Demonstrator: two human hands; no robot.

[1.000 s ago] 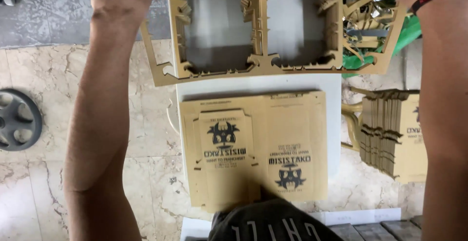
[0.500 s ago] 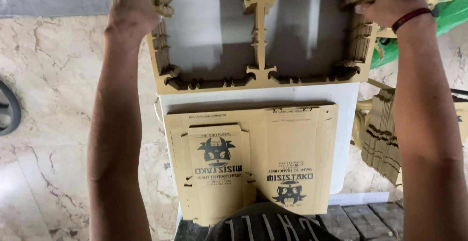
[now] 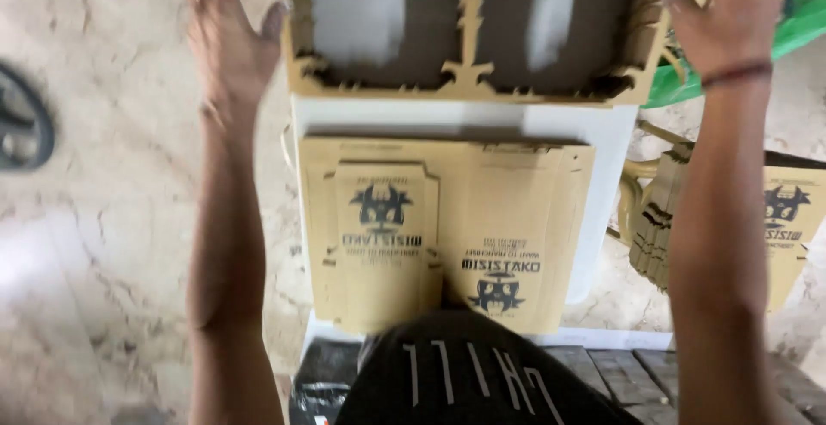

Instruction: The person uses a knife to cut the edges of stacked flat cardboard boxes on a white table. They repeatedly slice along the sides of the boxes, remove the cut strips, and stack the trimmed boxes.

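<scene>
My left hand [image 3: 228, 38] is open with fingers spread, just left of a die-cut brown cardboard frame [image 3: 469, 81] with two large cut-out windows. My right hand [image 3: 727, 16], a dark band on its wrist, is open at the frame's right corner. Neither hand grips the frame, which is at the far side, beyond a white board [image 3: 602, 141]. On the board, between my forearms, lies a stack of flat brown box blanks [image 3: 516, 218] with dark printed emblems.
A second pile of printed blanks [image 3: 774, 218] leans at the right on the marble floor [image 3: 103, 218]. A green object [image 3: 804, 21] shows at the top right. A dark round object [image 3: 21, 128] sits at the left edge. Black cloth with white letters [image 3: 465, 382] fills the bottom.
Both hands held the cardboard frame's side edges; now they have let go and spread open. The view has shifted closer over the stack of blanks.
</scene>
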